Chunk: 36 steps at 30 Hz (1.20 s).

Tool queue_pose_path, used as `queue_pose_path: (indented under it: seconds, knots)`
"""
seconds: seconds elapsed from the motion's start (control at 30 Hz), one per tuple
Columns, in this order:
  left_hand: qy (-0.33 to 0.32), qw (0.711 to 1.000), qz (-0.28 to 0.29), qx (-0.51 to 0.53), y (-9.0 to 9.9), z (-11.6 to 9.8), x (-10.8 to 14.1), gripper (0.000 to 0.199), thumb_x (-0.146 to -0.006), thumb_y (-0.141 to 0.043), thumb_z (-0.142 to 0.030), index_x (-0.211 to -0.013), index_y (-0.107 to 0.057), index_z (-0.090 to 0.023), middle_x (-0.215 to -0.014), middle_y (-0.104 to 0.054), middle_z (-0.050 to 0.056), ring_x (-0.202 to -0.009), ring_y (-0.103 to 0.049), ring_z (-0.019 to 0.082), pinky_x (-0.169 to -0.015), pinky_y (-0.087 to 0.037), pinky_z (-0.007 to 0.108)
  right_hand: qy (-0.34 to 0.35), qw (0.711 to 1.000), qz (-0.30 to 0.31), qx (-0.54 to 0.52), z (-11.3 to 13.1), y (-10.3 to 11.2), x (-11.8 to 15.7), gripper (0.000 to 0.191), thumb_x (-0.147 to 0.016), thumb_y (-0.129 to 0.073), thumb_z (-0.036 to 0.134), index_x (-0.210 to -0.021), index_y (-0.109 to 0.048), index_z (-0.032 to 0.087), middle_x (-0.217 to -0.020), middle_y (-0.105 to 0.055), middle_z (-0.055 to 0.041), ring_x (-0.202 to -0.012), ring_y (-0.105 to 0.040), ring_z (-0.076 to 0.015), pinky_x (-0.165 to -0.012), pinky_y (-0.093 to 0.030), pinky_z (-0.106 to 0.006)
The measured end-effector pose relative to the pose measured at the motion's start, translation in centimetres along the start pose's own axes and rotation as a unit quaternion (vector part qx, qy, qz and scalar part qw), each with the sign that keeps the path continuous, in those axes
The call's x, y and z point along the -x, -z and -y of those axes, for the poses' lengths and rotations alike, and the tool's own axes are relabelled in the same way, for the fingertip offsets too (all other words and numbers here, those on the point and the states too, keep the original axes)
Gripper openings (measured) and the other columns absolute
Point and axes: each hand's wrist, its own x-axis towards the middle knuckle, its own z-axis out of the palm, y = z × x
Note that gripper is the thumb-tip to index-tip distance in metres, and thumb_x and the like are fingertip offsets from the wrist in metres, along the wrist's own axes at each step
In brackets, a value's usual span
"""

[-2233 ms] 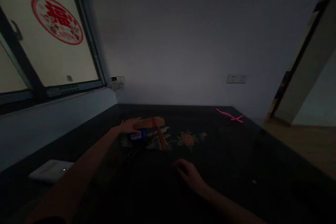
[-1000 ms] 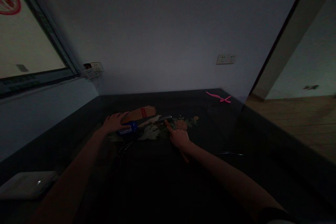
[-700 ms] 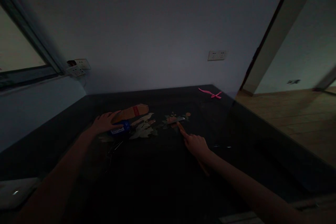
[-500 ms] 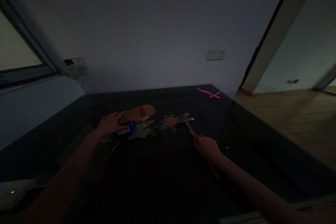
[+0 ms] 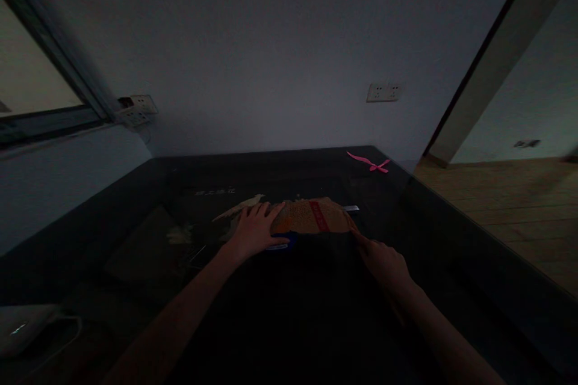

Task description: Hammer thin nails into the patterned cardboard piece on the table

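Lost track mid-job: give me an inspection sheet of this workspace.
Surface: dark, glossy tabletop with pale printing.
Job's things: brown, red-banded slab; blue, labelled container; wooden-handled metal tool.
Clutter: pink, ribbon-like strip near far right corner; white object, cut off at left edge.
Hands: left hand spread over slab, thumb at container; right hand closed around tool handle.
Cables: thin white cord beside white object.
Surroundings: pale wall, white sockets.

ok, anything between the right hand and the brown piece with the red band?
Only the handled tool in the right hand: it reaches forward to the right end of the brown piece, its metal part showing just past that end. Nothing else visible; too dark to tell whether they touch.
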Motion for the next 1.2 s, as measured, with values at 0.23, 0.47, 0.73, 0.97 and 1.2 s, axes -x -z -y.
queue_pose_path:
  seconds: [0.23,0.47,0.73,0.97,1.2]
  knots:
    - [-0.032,0.999,-0.014,0.016,-0.1,-3.7,1.4,0.098,-0.065,-0.054,-0.073,-0.145,-0.013,-0.032,-0.14,-0.039,0.017,-0.127,-0.033,0.041,-0.101,-0.018,0.063,-0.028,1.0,0.01,-0.001,-0.8,0.4,0.2,0.036,-0.093,-0.033,0.024,-0.111,-0.063,0.017,-0.104,-0.069,-0.0163,-0.091,-0.067,-0.03,-0.069,-0.049,-0.035]
    - [-0.077,0.989,-0.115,0.046,3.2,-3.2,3.2,0.091,-0.071,-0.047,-0.072,-0.145,-0.014,-0.03,-0.151,-0.019,0.011,-0.136,-0.018,0.037,-0.106,-0.011,0.062,-0.027,0.999,0.032,-0.004,-1.5,0.3,-0.2,0.036,-0.091,-0.035,0.025,-0.118,-0.058,0.019,-0.103,-0.069,-0.016,-0.09,-0.067,-0.0292,-0.065,-0.049,-0.034]
    - [0.015,0.987,-0.144,0.065,-0.9,10.8,12.3,0.042,-0.091,-0.037,-0.038,-0.127,-0.048,-0.02,-0.128,-0.054,0.008,-0.118,-0.049,0.023,-0.102,-0.038,0.04,-0.021,0.999,0.029,0.0,-1.9,-0.2,-0.4,0.037,-0.092,-0.033,0.027,-0.114,-0.06,0.016,-0.106,-0.068,-0.0178,-0.09,-0.067,-0.032,-0.068,-0.049,-0.037]
    - [0.026,1.0,-0.012,0.001,-7.4,14.9,18.0,0.052,-0.091,-0.034,-0.043,-0.141,-0.028,-0.031,-0.151,-0.022,0.005,-0.137,-0.021,0.028,-0.107,-0.024,0.054,-0.024,0.999,0.025,0.0,-1.6,0.0,-0.2,0.036,-0.092,-0.033,0.028,-0.111,-0.061,0.017,-0.103,-0.069,-0.0168,-0.09,-0.067,-0.0312,-0.067,-0.049,-0.036]
    - [0.021,1.0,0.003,-0.005,-6.7,14.5,16.0,0.051,-0.092,-0.032,-0.04,-0.142,-0.025,-0.033,-0.152,-0.017,0.005,-0.138,-0.019,0.029,-0.107,-0.016,0.058,-0.027,0.999,0.023,0.002,-1.5,0.0,-0.2,0.036,-0.092,-0.034,0.03,-0.107,-0.063,0.015,-0.104,-0.068,-0.0182,-0.091,-0.067,-0.0301,-0.068,-0.049,-0.036]
